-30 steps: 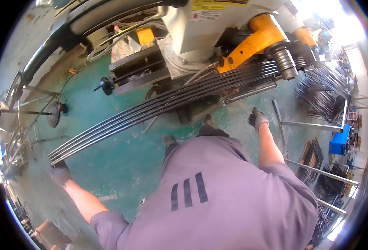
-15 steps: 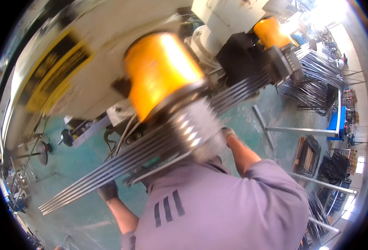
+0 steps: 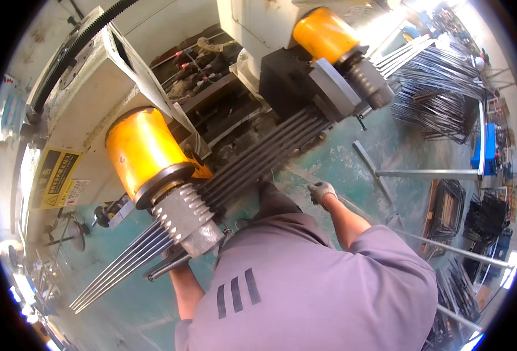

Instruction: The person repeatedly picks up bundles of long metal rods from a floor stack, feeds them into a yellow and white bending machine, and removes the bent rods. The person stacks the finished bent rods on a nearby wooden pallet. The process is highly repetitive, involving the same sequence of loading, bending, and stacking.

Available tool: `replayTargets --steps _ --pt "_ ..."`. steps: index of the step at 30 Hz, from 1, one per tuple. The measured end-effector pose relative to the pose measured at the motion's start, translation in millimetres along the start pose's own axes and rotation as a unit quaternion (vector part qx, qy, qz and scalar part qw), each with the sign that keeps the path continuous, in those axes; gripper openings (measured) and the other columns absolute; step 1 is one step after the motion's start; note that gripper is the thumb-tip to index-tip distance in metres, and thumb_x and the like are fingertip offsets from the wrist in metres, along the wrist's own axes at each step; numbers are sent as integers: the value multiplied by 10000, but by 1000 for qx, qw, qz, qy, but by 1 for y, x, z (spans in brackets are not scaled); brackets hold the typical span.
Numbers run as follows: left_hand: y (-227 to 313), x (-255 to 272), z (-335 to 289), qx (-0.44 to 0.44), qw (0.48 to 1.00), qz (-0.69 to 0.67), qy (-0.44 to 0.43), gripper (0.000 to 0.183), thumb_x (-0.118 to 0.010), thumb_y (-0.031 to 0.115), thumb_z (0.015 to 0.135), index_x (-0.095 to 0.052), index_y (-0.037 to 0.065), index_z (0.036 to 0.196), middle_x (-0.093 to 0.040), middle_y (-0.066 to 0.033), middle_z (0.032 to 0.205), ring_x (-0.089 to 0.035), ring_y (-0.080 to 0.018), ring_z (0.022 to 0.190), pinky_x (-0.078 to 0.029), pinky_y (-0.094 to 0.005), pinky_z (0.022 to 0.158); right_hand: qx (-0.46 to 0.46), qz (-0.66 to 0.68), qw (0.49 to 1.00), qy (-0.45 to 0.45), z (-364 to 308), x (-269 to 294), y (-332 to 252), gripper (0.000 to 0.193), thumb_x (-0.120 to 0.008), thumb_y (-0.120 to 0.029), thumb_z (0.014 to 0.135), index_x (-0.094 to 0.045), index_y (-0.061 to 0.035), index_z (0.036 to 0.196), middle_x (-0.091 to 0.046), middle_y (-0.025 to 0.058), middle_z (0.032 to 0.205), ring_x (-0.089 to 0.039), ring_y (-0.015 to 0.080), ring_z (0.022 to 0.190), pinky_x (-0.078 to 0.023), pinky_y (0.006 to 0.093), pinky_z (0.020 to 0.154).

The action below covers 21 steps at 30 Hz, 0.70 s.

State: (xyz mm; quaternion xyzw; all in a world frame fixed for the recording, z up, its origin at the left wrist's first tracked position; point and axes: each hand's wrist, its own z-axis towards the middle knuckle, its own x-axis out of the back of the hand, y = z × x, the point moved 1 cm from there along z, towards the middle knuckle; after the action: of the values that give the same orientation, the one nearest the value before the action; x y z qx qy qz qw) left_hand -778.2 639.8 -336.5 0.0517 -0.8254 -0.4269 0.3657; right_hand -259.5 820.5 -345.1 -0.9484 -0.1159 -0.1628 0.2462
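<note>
Several long parallel metal bars [image 3: 118,266] run slantwise through a machine, from the lower left up to its far head. Above them at the near head sits an orange cylinder [image 3: 144,152] with a ridged metal piece [image 3: 182,213] under it. My left forearm [image 3: 187,289] reaches up beneath the bars' near side; the hand is mostly hidden behind the bars and a short dark metal tube [image 3: 168,264], so its grip does not show. My right hand [image 3: 322,192], in a pale glove, hangs out to the right, away from the bars. Its fingers are curled with nothing visible in them.
A second orange cylinder [image 3: 326,35] stands on the far head beside a black block [image 3: 290,79]. To the right are a metal rack frame [image 3: 428,174], a large pile of dark bars [image 3: 437,88] and a blue box [image 3: 485,149]. The white machine body [image 3: 86,111] rises at left.
The view has shifted, so the machine heads appear farther left. My left hand, earlier visible below the bars, is now mostly behind them. My right hand, partly covered before, now shows in full.
</note>
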Motion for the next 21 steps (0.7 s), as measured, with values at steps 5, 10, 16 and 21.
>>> replayTargets --steps 5,10,16,21 --pt "8 -1 0 -227 969 94 -36 233 -537 187 930 -634 126 1133 -638 -95 1195 -606 -295 1083 -499 -422 913 -50 -22 998 32 -27 10 58 297 -697 -254 891 -663 17 1009 -646 75 760 -609 182 586 -495 337 502" --pt "34 5 -30 -406 812 418 20 201 -539 139 919 -648 108 1085 -660 -77 1151 -626 -277 1060 -519 -399 896 66 91 992 50 -53 5 56 306 -694 -238 889 -664 38 1018 -649 80 776 -605 166 603 -493 324 522" --pt "53 46 -61 -409 709 568 82 231 -560 148 894 -655 99 1098 -665 -32 1143 -623 -233 1083 -513 -371 917 294 251 921 -44 -98 -14 -64 334 -651 -243 940 -644 46 1107 -680 86 889 -641 171 739 -528 301 676" --pt "74 79 -79 -253 889 339 175 249 -554 176 940 -647 85 1151 -671 -46 1137 -636 -227 1060 -504 -348 923 370 494 772 -149 -145 -30 -172 393 -613 -289 979 -554 -20 1259 -651 113 1100 -635 249 1024 -526 401 884"
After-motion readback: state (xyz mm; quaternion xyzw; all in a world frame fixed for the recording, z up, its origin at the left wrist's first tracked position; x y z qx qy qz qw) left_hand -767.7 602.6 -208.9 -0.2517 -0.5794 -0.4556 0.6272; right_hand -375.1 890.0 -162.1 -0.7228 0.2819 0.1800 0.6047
